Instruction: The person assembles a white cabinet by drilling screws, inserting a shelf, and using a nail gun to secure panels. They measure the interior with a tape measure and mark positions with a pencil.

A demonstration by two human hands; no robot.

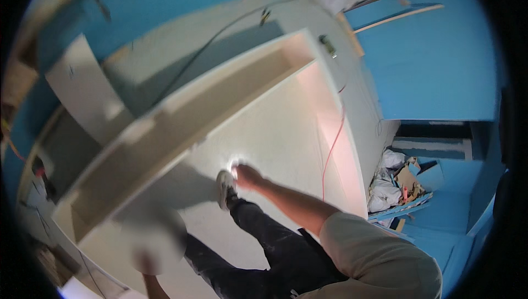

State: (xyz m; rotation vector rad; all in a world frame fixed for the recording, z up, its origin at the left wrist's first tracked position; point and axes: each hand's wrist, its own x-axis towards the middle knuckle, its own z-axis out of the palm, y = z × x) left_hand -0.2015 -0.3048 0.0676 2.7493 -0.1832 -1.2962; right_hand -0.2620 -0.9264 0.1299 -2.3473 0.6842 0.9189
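Note:
I stand over a big white box-like cabinet frame [275,92] lying on the floor, with a long narrow compartment along its far side. My right hand [248,177] reaches low over the white panel [269,134] inside it, beside my shoe [224,189]. Its fingers are closed, and a small bright glow [236,164] shines at their tips; what they hold is washed out. At lower left, my left hand [146,260] is smeared by blur. A pale round patch [159,236] covers the area around it, so its fingers cannot be made out.
A thin red cord [334,145] crosses the frame's right side. Beyond it lie a dark cable [220,30], a small dark green item [327,46] and a loose white board [88,90]. Bags and scraps [399,183] are heaped by the blue panels [434,68] at right.

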